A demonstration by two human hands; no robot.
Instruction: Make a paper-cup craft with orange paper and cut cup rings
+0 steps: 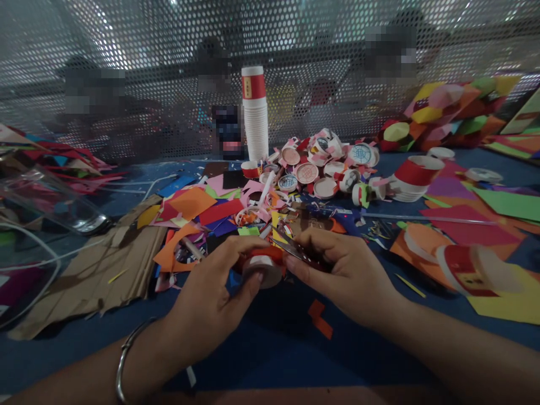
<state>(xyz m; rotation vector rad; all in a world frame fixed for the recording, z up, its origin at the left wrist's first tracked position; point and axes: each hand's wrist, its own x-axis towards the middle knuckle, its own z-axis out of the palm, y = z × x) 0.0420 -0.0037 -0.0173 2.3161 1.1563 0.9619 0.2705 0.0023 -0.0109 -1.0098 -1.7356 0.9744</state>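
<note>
In front of me, my left hand (230, 281) is closed around a cut-off paper cup base (264, 271), its round white bottom turned towards me. Red-orange material shows behind the white rim. My right hand (341, 275) grips a pair of scissors (297, 252), the blades slightly apart and pointing left, just above the cup base. The fingers hide most of the scissor handles. Below the hands, an orange paper scrap (320, 319) lies on the blue table (270, 360).
Ahead stands a tall stack of paper cups (255, 124) with a pile of cut cup bottoms (307, 172) beside it. Torn cardboard (97, 270) and a clear container (63, 197) lie left. Cups (415, 177) and coloured paper (510, 202) cover the right. A perforated metal screen (160, 34) rises behind.
</note>
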